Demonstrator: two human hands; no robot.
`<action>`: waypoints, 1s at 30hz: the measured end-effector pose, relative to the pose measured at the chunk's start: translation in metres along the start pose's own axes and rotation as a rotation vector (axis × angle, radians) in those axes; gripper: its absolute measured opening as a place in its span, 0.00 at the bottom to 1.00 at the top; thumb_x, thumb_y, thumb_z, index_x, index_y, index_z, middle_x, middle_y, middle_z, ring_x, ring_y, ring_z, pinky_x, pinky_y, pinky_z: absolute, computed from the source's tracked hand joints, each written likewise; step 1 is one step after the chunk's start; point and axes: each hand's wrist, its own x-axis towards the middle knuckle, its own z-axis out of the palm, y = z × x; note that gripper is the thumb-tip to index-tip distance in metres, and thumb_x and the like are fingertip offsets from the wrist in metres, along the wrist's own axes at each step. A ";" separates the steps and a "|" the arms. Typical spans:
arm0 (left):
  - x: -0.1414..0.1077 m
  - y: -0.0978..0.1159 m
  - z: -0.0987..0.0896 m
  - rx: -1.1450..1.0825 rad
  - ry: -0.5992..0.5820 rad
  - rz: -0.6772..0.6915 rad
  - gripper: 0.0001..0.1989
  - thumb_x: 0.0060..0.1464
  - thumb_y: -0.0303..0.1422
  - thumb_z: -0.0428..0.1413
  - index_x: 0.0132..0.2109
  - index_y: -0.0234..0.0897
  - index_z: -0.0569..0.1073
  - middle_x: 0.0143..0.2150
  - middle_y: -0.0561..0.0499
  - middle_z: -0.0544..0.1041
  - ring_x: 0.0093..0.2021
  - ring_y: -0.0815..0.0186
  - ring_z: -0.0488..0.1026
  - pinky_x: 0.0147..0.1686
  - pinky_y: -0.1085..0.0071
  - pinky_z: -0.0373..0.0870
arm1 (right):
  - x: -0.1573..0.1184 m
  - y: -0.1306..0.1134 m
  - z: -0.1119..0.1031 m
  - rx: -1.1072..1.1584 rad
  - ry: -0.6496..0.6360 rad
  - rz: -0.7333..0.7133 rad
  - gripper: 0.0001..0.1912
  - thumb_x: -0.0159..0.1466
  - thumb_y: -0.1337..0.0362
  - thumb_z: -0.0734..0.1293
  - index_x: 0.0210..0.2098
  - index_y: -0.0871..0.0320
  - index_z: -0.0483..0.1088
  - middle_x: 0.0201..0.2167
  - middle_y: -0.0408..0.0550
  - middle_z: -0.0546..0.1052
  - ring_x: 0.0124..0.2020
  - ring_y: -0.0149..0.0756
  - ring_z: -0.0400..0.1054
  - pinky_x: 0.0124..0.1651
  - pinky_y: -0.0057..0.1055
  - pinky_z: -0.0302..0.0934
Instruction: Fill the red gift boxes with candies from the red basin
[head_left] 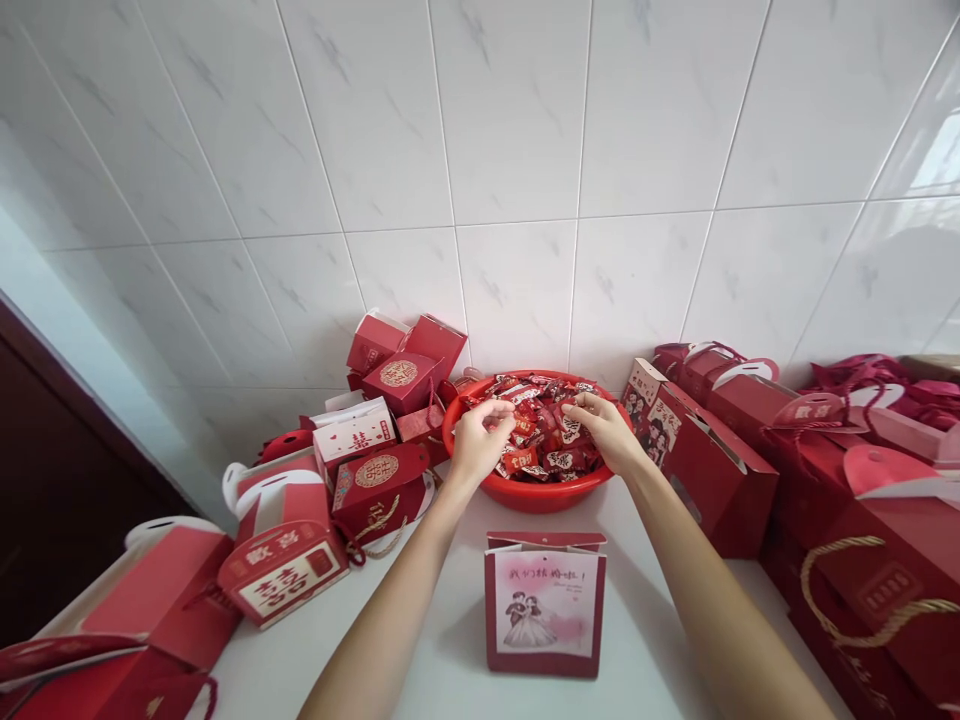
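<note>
A round red plastic basin (551, 495) holds a heap of wrapped candies (536, 425), mostly red with some white printing. Over the left part of the heap, my left hand (481, 440) has its thumb and fingers drawn together; whatever is between them is too small to make out. My right hand (606, 432) reaches over the right side of the basin, fingertips pinched on a wrapped candy (571, 430). Between my forearms stands a dark red gift box (544, 610) with a pale panel showing a printed wedding couple; its top flaps are slightly apart.
Several red gift boxes with handles, including a double-happiness box (289, 580), crowd the left side. More boxes (712, 470) and a large rope-handled box (885, 590) line the right. Behind the basin rises a tiled wall (517, 280). Everything rests on a white tabletop (442, 650).
</note>
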 end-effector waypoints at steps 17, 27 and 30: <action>0.005 -0.001 -0.050 0.504 -0.159 0.003 0.26 0.46 0.25 0.59 0.54 0.39 0.78 0.55 0.44 0.80 0.56 0.51 0.75 0.58 0.59 0.68 | -0.001 -0.004 0.003 0.109 -0.054 0.162 0.20 0.53 0.50 0.73 0.36 0.53 0.64 0.25 0.43 0.76 0.28 0.38 0.73 0.32 0.34 0.67; 0.011 0.006 -0.039 -0.257 0.138 0.110 0.24 0.45 0.34 0.62 0.52 0.37 0.75 0.52 0.44 0.80 0.53 0.55 0.77 0.55 0.60 0.74 | -0.002 -0.009 0.003 0.105 -0.118 0.155 0.18 0.53 0.54 0.71 0.39 0.54 0.66 0.29 0.45 0.78 0.25 0.33 0.70 0.27 0.30 0.65; 0.012 0.002 -0.029 -0.367 0.284 0.090 0.24 0.45 0.37 0.63 0.51 0.38 0.71 0.45 0.47 0.79 0.48 0.59 0.78 0.50 0.63 0.75 | -0.003 -0.010 0.003 0.103 -0.111 0.148 0.16 0.53 0.57 0.70 0.39 0.54 0.67 0.30 0.45 0.78 0.26 0.34 0.70 0.28 0.30 0.66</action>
